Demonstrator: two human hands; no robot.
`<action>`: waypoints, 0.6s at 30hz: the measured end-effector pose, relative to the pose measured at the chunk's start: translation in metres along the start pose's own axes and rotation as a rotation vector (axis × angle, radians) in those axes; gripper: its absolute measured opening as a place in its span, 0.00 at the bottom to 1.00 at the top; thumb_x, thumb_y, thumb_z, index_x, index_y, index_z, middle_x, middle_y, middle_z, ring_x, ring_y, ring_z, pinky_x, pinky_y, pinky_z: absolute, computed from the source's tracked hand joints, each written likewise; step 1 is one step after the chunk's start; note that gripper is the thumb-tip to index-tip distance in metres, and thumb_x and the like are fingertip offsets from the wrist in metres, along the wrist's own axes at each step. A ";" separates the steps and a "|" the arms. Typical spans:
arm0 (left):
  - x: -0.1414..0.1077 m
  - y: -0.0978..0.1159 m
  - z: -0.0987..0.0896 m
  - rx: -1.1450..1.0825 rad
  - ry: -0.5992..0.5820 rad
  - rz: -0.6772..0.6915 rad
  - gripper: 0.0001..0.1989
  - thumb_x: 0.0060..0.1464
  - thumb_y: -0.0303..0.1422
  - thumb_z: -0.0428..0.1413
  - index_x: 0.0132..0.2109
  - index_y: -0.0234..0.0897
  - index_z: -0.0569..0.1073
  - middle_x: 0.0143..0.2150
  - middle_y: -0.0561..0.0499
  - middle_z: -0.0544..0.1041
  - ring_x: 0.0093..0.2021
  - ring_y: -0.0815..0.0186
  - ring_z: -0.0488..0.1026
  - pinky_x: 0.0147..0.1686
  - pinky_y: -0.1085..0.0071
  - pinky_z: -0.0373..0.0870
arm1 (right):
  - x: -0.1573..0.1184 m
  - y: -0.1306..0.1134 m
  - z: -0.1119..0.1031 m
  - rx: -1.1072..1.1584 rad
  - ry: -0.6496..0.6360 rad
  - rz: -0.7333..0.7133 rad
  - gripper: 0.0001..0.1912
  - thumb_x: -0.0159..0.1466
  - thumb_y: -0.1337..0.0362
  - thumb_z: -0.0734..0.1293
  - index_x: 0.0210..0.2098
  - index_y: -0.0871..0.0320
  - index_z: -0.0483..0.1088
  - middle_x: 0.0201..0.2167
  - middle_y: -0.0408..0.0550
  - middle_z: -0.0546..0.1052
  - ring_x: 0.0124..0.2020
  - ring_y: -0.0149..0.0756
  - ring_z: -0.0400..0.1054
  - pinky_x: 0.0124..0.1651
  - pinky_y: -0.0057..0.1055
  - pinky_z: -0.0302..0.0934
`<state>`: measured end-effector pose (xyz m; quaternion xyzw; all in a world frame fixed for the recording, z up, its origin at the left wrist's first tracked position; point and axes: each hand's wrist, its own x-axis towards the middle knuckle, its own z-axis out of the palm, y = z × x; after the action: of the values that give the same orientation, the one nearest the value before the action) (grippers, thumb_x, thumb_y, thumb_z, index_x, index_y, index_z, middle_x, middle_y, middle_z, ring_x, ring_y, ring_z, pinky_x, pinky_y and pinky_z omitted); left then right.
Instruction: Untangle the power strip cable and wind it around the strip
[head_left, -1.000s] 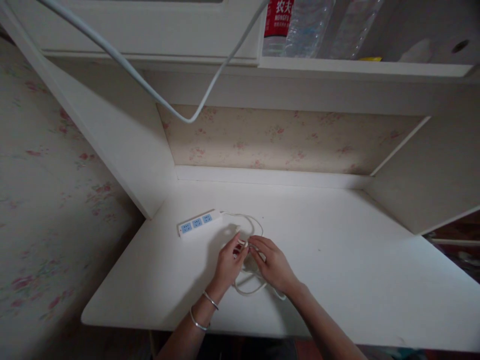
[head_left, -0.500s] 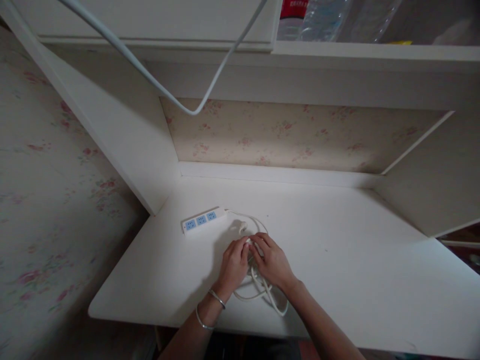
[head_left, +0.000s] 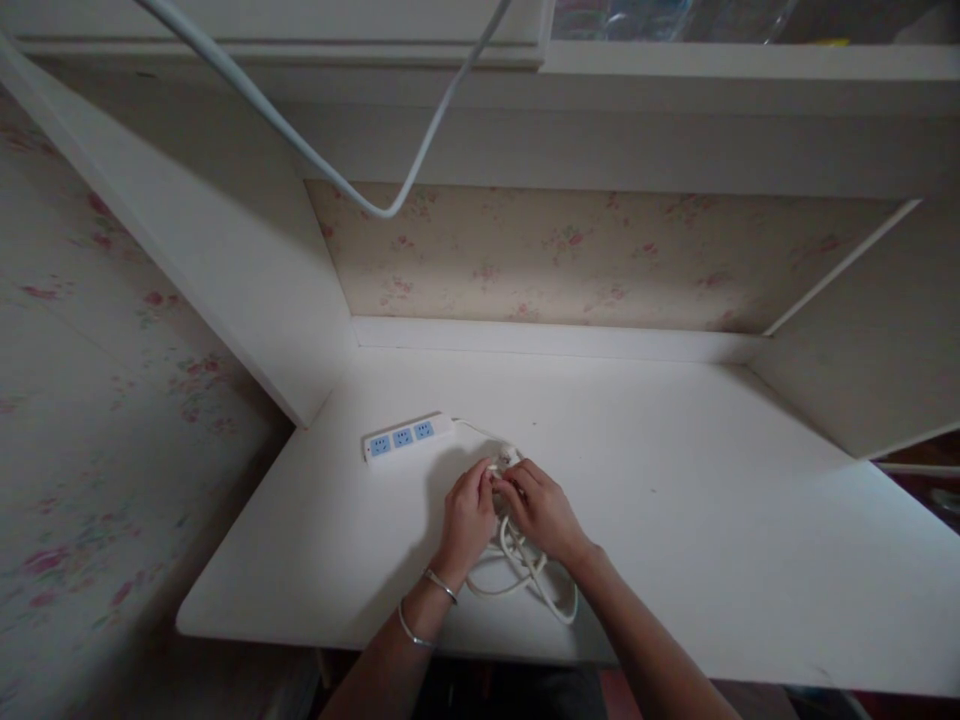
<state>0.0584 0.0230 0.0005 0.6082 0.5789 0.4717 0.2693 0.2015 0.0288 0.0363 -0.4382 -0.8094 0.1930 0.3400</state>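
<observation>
Low over the desk, my left hand and my right hand meet with fingers closed on a white power cord. Loose, tangled loops of it hang below and between the hands onto the desk. Just beyond the fingertips shows the cord's white plug. The far end of the cord runs to a white power strip with blue socket faces, lying left of and beyond my hands. My fingers partly hide the stretch of cord they pinch.
The white desk has a side panel at the left and a low back ledge. A pale cable hangs down in front of the upper cabinet. Plastic bottles stand on the open shelf at upper right.
The plug has shifted right, from beyond my left fingers to beside my right fingers. Both hands stay closed on the cord. The view has tipped slightly downward.
</observation>
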 end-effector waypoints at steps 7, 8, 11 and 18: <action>0.008 0.003 -0.008 -0.063 0.066 -0.084 0.14 0.63 0.36 0.46 0.47 0.38 0.73 0.45 0.46 0.77 0.45 0.62 0.74 0.47 0.66 0.70 | -0.005 0.007 -0.017 0.288 -0.107 0.100 0.15 0.70 0.58 0.54 0.36 0.57 0.68 0.33 0.46 0.71 0.37 0.33 0.66 0.41 0.29 0.61; 0.007 0.004 -0.008 -0.066 0.059 -0.075 0.13 0.63 0.36 0.47 0.48 0.38 0.73 0.45 0.46 0.77 0.44 0.62 0.74 0.46 0.66 0.70 | -0.005 0.006 -0.018 0.294 -0.119 0.139 0.15 0.70 0.56 0.55 0.36 0.57 0.68 0.32 0.45 0.72 0.35 0.33 0.66 0.39 0.28 0.60; 0.005 0.004 -0.006 -0.078 0.015 -0.027 0.13 0.62 0.36 0.48 0.47 0.38 0.73 0.45 0.46 0.77 0.44 0.63 0.74 0.45 0.66 0.70 | -0.001 -0.002 -0.019 0.206 -0.179 0.222 0.15 0.68 0.52 0.57 0.38 0.56 0.68 0.29 0.43 0.72 0.30 0.32 0.66 0.33 0.27 0.58; 0.005 0.006 -0.007 -0.075 0.004 -0.051 0.12 0.62 0.38 0.48 0.44 0.37 0.72 0.39 0.47 0.77 0.38 0.64 0.73 0.39 0.69 0.69 | 0.009 -0.008 -0.012 -0.071 -0.175 0.149 0.16 0.70 0.56 0.54 0.38 0.55 0.69 0.33 0.46 0.75 0.33 0.35 0.70 0.36 0.28 0.58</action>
<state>0.0545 0.0248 0.0100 0.5815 0.5768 0.4874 0.3027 0.2023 0.0321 0.0533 -0.4902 -0.8076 0.2263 0.2371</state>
